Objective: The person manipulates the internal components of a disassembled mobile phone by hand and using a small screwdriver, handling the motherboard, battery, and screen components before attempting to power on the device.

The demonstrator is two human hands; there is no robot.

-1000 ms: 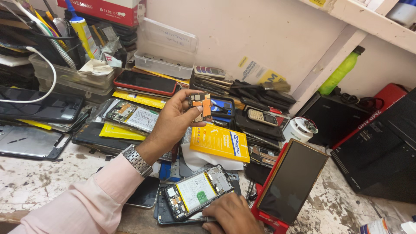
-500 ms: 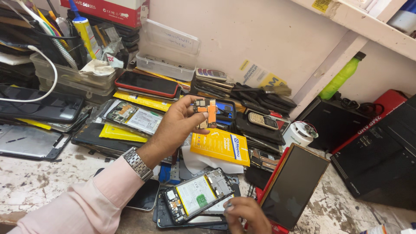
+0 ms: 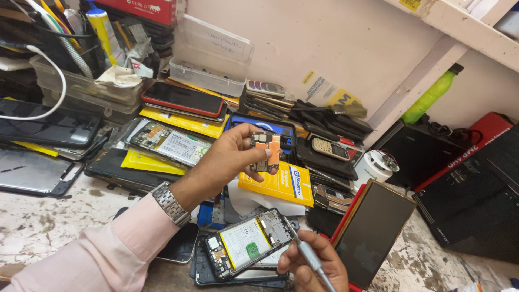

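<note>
The person's left hand (image 3: 230, 157) is holding up a small circuit board (image 3: 266, 151) above the messy bench. The fingers are pinching the board by its edges, thumb on the near side and fingertips on the top and far side. The board is standing on end, so its long side is running from twelve o'clock to six o'clock. It has orange strips on its face.

The right hand (image 3: 311, 265) is sitting low, near the bottom edge of the view. It is closed around a thin metal screwdriver (image 3: 308, 254). The tool's tip is pointing toward ten o'clock and is touching, or nearly touching, the corner of the opened phone (image 3: 251, 243).

The opened phone is lying flat on the bench with its back off and its battery showing. Its long side is running from eight o'clock to two o'clock. From the left hand, the phone is lying at about six o'clock, lower down and well apart from the raised board. The right hand is much nearer to the phone than the left hand is.

A yellow box (image 3: 284, 184) is lying between the board and the phone. A dark screen panel with a red edge (image 3: 373, 232) is leaning at three o'clock from the right hand.
</note>
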